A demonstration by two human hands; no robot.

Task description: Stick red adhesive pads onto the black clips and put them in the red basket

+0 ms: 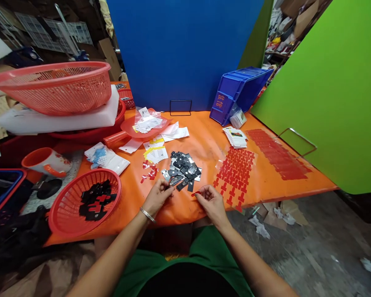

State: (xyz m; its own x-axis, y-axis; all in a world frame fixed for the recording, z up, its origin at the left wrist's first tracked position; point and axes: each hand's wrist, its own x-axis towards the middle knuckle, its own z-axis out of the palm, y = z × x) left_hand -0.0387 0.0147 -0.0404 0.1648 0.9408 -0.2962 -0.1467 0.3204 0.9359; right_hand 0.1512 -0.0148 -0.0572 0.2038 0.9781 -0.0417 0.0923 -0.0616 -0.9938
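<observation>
My left hand (157,199), with a silver bracelet at the wrist, is closed in a pinch at the near edge of a pile of flat black plates (185,167). Whatever lies between its fingertips is too small to make out against the dark plates. Between the thumb and finger of my right hand (212,203) is a small red sticker (197,193). To the right of that hand lies a clear sheet of red T-shaped stickers (236,169). A few loose red stickers (148,171) lie left of the pile.
A red basket (119,198) with black and red pieces stands at left, near a mug (47,161). Behind the pile are white cards (157,154) and a red scoop (128,128). A blue bin (224,97), a card stack (236,138) and another red sheet (278,154) are at right.
</observation>
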